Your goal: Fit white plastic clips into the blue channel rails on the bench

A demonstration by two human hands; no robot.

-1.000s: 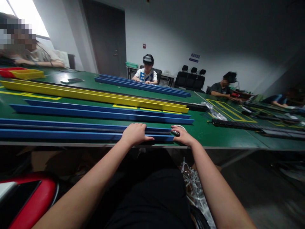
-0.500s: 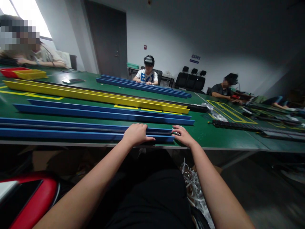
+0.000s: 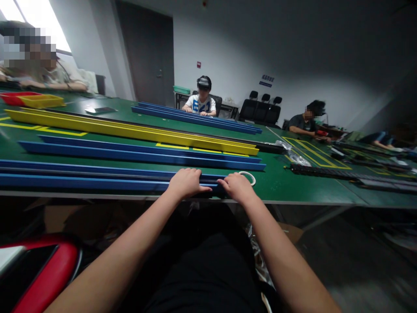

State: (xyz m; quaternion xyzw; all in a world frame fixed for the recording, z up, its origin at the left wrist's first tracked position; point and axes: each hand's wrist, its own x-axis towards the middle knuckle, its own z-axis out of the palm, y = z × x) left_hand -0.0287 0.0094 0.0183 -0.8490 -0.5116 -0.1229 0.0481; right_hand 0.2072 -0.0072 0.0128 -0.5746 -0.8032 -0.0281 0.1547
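Note:
A long blue channel (image 3: 97,180) lies along the near edge of the green table, with a thin greyish strip inside it. My left hand (image 3: 186,183) is wrapped across the channel, its fingers over the far wall and its thumb by the near wall. Close to the channel's right end, my right hand (image 3: 237,186) is closed over it, with the thumb pointing left; its fingertips are partly hidden. Just beyond the right hand lies a white ring (image 3: 249,178), like a roll of tape, flat on the table.
Behind lie another blue channel (image 3: 140,155) and a yellow channel (image 3: 130,131). Red and yellow trays (image 3: 42,101) sit at far left. Dark strips (image 3: 325,172) and clear plastic (image 3: 299,158) are on the right. Co-workers sit around the green table (image 3: 309,191).
My right hand has moved left from the channel's end onto the channel. The white ring, mostly covered before, now shows on the table. My left hand has stayed in place.

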